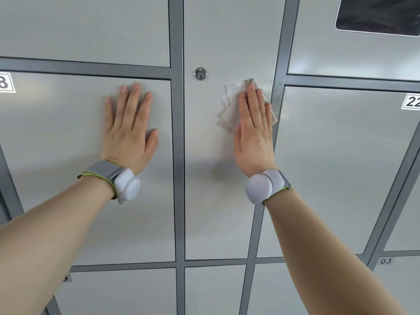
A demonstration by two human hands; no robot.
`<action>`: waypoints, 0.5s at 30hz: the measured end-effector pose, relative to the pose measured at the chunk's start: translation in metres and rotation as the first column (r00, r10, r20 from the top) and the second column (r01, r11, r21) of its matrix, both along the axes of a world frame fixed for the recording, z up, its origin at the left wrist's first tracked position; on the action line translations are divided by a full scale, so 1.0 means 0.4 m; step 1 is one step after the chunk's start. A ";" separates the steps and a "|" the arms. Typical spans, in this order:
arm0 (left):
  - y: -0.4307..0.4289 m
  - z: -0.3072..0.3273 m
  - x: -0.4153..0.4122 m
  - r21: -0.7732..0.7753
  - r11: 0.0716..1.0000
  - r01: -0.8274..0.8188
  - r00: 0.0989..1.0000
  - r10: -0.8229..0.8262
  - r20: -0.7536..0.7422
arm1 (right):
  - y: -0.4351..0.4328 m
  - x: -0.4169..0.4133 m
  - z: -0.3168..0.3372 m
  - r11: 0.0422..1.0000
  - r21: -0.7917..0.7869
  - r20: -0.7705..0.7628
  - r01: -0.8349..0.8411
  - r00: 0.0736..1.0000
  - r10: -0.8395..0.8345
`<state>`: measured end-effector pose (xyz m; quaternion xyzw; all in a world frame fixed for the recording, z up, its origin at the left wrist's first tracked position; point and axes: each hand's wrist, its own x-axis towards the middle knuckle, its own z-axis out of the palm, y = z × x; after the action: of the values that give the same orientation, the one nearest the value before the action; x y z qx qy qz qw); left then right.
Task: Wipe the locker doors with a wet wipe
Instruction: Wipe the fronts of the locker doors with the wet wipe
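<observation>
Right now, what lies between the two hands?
In the head view, a grey frame bar and bare middle door separate the left hand from the right hand; the lock sits higher.

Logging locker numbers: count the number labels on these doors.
4: label 8, cut off at the left edge; label 22, cut off at the right edge; label 03, lower right; an unreadable label, lower left beside the left forearm. Others may be hidden.

Tall middle door [216,201] lies flat for sweeping — only its lock [200,73] juts out, upper left.
</observation>
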<state>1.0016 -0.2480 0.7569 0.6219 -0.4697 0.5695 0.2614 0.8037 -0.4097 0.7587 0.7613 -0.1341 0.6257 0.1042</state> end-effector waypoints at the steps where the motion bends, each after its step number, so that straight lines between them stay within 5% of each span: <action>1: -0.002 -0.001 0.001 0.001 1.000 -0.002 1.000 0.002 0.000 | 0.004 0.009 0.005 1.000 -0.011 -0.004 -0.001 1.000 0.001; 15: -0.017 -0.010 0.003 -0.048 0.999 -0.026 1.000 0.026 0.013 | 0.003 -0.027 -0.047 0.988 -0.140 -0.267 -0.067 0.963 0.027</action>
<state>1.0026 -0.2547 0.7528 0.6178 -0.4496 0.5880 0.2655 0.7929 -0.4086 0.7398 0.8310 -0.0542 0.5293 0.1623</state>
